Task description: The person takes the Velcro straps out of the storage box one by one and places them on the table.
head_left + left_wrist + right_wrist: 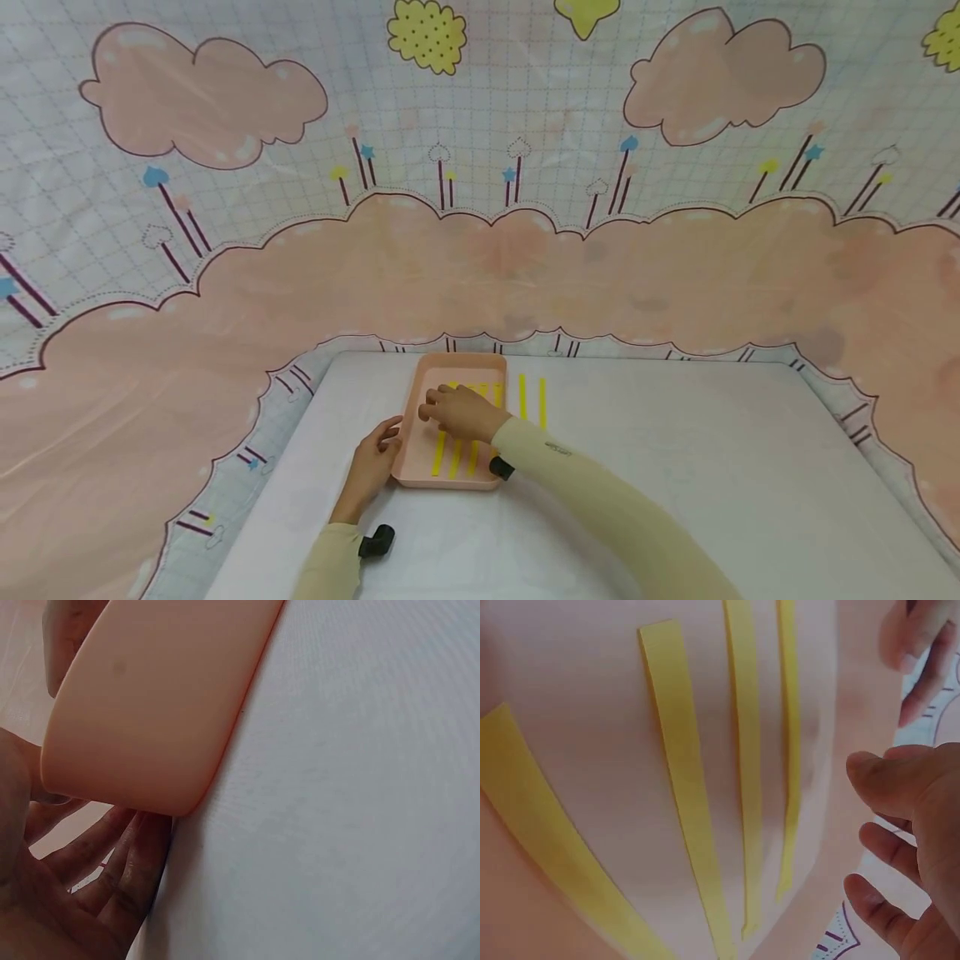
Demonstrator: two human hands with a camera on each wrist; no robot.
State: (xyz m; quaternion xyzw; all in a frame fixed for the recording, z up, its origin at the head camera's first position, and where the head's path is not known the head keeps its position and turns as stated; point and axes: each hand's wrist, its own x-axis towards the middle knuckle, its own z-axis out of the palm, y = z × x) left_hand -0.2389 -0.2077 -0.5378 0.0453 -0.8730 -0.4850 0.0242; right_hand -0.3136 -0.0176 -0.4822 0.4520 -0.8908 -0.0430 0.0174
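Observation:
A shallow pink tray [448, 361] lies on the white table with several yellow strips [681, 750] set roughly side by side in it. My left hand [375, 454] touches the tray's left side; in the left wrist view its fingers [139, 862] lie beside the tray's outer wall, low at the table. Over the tray hovers my right hand [465, 412], hiding part of the strips. In the right wrist view the right hand's fingers [889, 847] are loosely bent and apart, with nothing seen between them.
Two more yellow strips, a left one [522, 396] and a right one [543, 402], lie on the table [675, 467] just right of the tray. A patterned cloth [570, 275] with clouds rises behind the table and runs along its sides.

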